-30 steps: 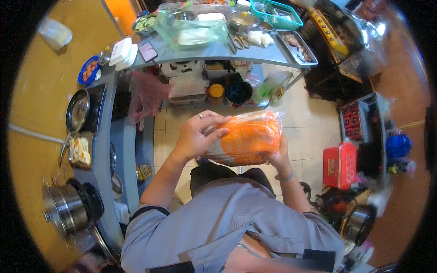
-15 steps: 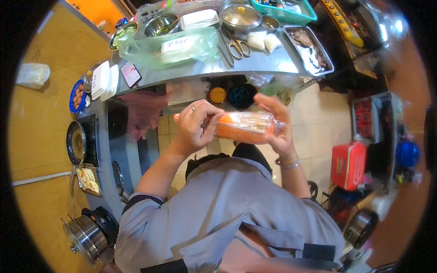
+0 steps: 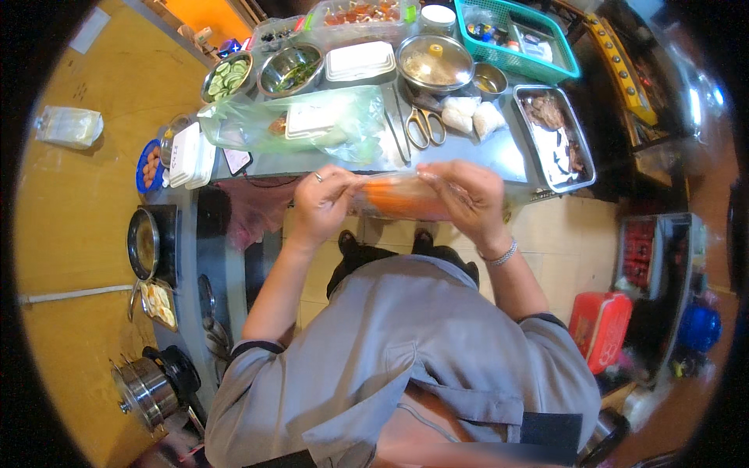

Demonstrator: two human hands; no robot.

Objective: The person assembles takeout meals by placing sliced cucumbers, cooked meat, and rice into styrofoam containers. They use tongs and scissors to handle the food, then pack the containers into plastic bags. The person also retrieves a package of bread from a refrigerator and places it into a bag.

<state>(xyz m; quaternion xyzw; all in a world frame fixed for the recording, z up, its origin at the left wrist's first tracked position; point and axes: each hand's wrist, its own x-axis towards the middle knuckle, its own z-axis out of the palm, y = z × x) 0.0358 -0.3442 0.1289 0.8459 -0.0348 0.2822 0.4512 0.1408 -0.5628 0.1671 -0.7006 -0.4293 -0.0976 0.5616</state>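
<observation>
The clear bag (image 3: 407,198) with its orange contents (image 3: 384,195) is at the centre of the frame, on the near side of the edge of the bench (image 3: 501,158) and above the tiled floor (image 3: 558,234). The left hand (image 3: 322,203) has its fingers closed in a pinch on the bag's upper left edge. The fingers of the right hand (image 3: 470,199) look pinched on the upper right edge, though blur hides exactly where the tips meet the film.

The main risk is the thin grip: both hands hold only the edge, so the weight of the contents could drag the slick film from the fingers and drop the bag on the floor. Pulling unevenly could split the plastic and spill the contents. Whether the mouth is open cannot be told; if it is, a tilt alone could spill them.

A careless swing toward the top of the frame might knock the scissors (image 3: 425,127) or the loose green bag (image 3: 253,125) on the bench. The phone (image 3: 237,160), at upper left near the bench edge, could be pushed off by a stray elbow, and the meat tray (image 3: 555,140), at upper right, could be tipped.
</observation>
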